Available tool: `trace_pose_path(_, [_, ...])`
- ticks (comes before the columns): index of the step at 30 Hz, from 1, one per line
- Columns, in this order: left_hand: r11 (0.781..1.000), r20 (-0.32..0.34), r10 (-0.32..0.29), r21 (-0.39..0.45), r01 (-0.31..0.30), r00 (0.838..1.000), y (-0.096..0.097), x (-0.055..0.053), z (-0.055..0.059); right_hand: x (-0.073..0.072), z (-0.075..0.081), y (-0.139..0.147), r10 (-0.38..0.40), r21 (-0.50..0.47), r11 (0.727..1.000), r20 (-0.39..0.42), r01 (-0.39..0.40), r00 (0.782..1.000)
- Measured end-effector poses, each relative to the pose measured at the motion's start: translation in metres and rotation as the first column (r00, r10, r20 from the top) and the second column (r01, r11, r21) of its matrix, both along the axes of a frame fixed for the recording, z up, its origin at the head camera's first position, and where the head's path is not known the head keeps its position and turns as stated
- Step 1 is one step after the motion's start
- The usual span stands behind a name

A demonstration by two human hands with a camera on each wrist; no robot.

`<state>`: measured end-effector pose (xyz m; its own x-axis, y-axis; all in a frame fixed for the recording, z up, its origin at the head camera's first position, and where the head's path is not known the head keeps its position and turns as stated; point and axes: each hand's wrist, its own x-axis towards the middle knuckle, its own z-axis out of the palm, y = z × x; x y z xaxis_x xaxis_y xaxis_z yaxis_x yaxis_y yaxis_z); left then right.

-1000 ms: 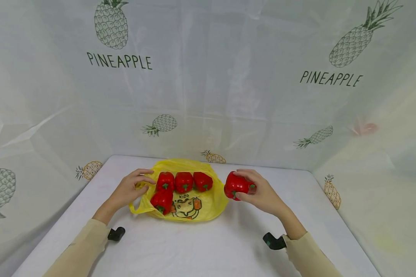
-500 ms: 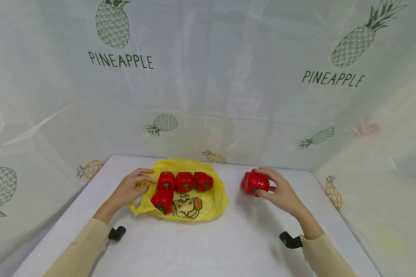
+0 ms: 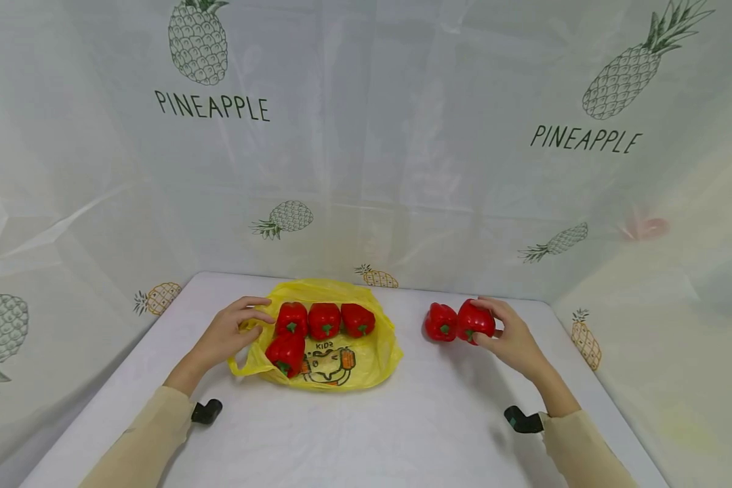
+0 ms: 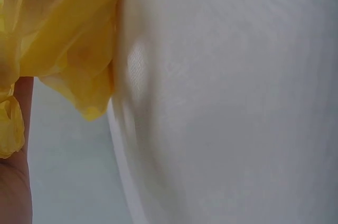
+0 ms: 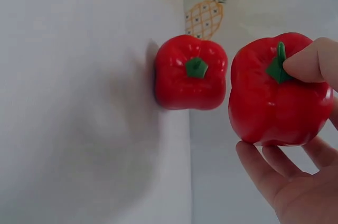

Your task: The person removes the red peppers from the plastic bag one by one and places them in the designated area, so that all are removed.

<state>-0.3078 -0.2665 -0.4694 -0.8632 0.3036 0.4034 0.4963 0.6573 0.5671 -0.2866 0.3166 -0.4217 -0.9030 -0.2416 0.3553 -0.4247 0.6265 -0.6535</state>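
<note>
My right hand (image 3: pixel 514 339) holds a red bell pepper (image 3: pixel 474 321) at the table's right side. In the right wrist view its thumb presses beside the green stem of that bell pepper (image 5: pixel 277 105), with fingers underneath. Just left of it, a second red bell pepper (image 3: pixel 441 322) rests on the table. My left hand (image 3: pixel 228 332) holds the left edge of a yellow plastic bag (image 3: pixel 372 366), fingers curved. Several more red bell peppers (image 3: pixel 324 321) lie in the bag. In the left wrist view, folds of the bag (image 4: pixel 79 39) hide most of the left hand (image 4: pixel 16 187).
The table (image 3: pixel 341 440) has a white cover. Behind and beside it hangs a pale curtain (image 3: pixel 390 169) printed with pineapples. A black wrist camera (image 3: pixel 207 411) is on the left sleeve, and another black camera (image 3: pixel 522 420) on the right.
My right hand has moved right, away from the bag, with its bell pepper. The second bell pepper, earlier partly hidden behind, now stands on the table apart from the hand. My left hand keeps its place.
</note>
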Motion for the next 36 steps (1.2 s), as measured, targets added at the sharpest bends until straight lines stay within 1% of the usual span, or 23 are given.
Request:
trace_pose_path(2, [1.0,0.014,-0.001,0.009,0.001,1.0,0.0,0.0,0.0,-0.002,-0.001,0.003,-0.011,0.003,1.0,0.001,0.011,1.0])
trace_pose_path(8, [1.0,0.015,-0.012,0.016,0.012,1.0,-0.001,-0.001,-0.001,-0.006,-0.003,0.008,-0.035,0.008,0.999,0.006,0.034,0.999])
trace_pose_path(22, [1.0,0.014,-0.012,0.012,0.012,1.0,-0.005,-0.001,-0.002,-0.009,-0.011,0.014,-0.073,0.01,0.997,0.022,0.073,0.997])
trace_pose_path(30, [1.0,0.025,-0.006,0.022,0.005,1.0,-0.002,0.0,-0.001,-0.011,-0.013,0.015,-0.086,0.011,0.996,0.02,0.086,0.996])
trace_pose_path(36, [1.0,0.023,0.003,0.007,-0.003,1.0,-0.001,0.0,-0.001,-0.015,-0.015,0.017,-0.098,0.021,0.995,0.048,0.098,0.994])
